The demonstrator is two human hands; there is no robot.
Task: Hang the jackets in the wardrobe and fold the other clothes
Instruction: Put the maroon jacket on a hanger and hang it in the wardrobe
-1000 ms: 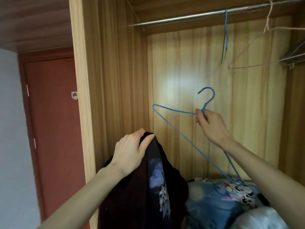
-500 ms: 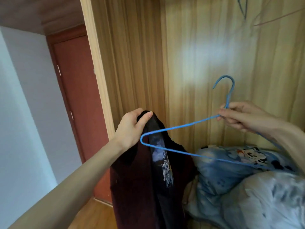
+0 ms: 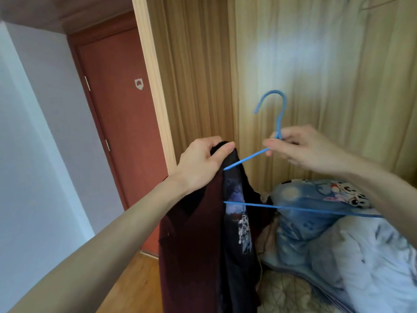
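A dark maroon jacket [image 3: 191, 249] with a black printed lining hangs in front of the open wardrobe [image 3: 316, 86]. My left hand [image 3: 200, 163] grips it at the top, by the collar. My right hand [image 3: 300, 147] pinches the neck of a blue wire hanger [image 3: 277, 123], just below its hook. The hanger's left end is tucked inside the jacket, out of sight. Its bottom wire runs right across the bedding and disappears under my right forearm.
Blue cartoon-print bedding [image 3: 316, 208] and a pale quilt [image 3: 372, 256] are piled in the wardrobe's bottom. A reddish door [image 3: 119, 109] stands to the left beside a white wall, with wooden floor [image 3: 133, 281] below.
The hanger's left end has slid into the jacket, where before it sat in front of the fabric. My right hand has moved left, closer to my left hand.
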